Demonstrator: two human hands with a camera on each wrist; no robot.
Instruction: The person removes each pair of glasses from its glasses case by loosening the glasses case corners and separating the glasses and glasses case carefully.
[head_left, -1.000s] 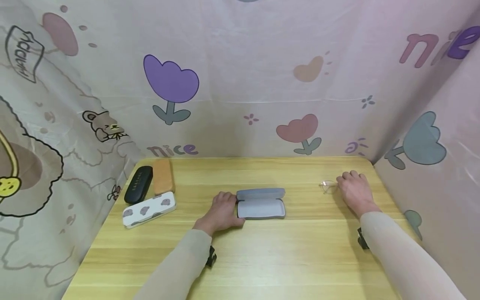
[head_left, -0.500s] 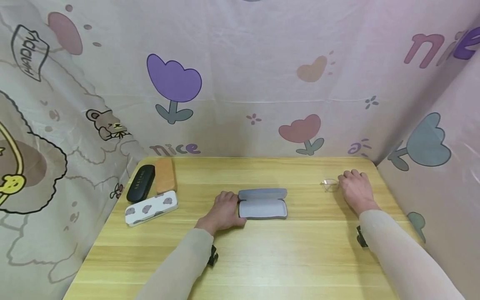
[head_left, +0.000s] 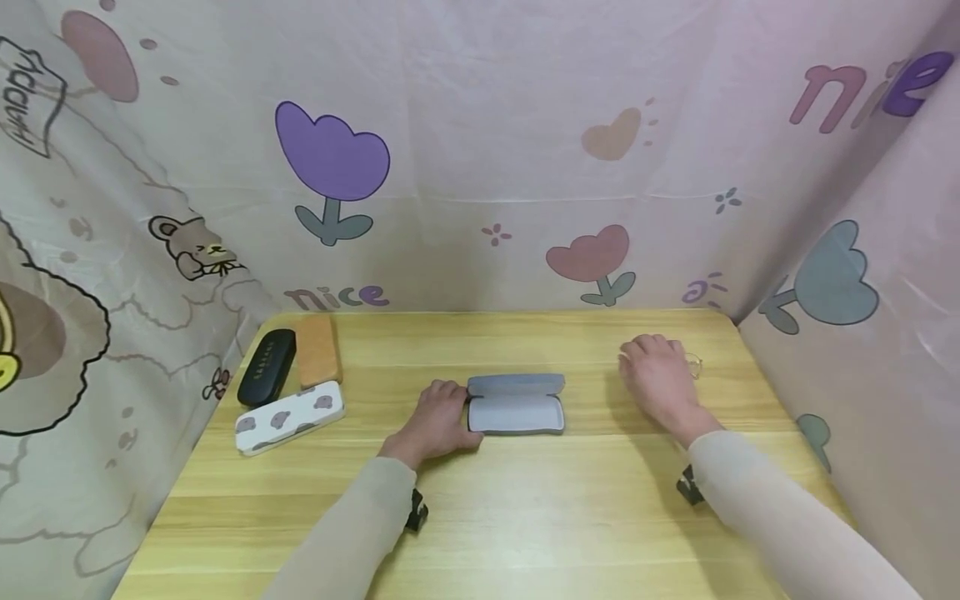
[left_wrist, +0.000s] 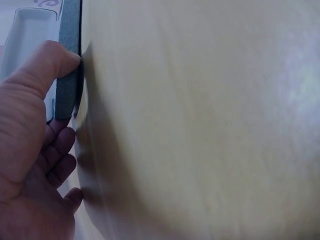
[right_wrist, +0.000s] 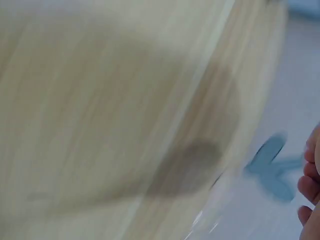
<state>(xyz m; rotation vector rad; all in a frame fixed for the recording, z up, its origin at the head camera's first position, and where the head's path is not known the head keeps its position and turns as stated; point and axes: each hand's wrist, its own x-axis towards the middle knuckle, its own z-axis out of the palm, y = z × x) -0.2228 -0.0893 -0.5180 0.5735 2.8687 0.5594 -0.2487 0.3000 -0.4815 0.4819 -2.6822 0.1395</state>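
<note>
I record a pale fabric curtain (head_left: 465, 108) printed "nice" above the yellow wood-grain counter (head_left: 555, 525). The open grey hinged case (head_left: 517, 414) sits mid-counter, long axis left to right, left end pinched by the left grip (head_left: 431, 425). The slim black case (head_left: 267, 368) bears gold lettering, too small to read. Clear thin-framed spectacles (head_left: 696, 365) show just right of the nearer right grip (head_left: 660, 383), well apart from the grey case; I cannot tell that grip's opening or hold.

In the head view, the left hand (head_left: 433, 421) points toward one o'clock, gripping, thumb (head_left: 471, 439) toward three, while the loosely bent right hand (head_left: 660, 379) points toward eleven.
</note>
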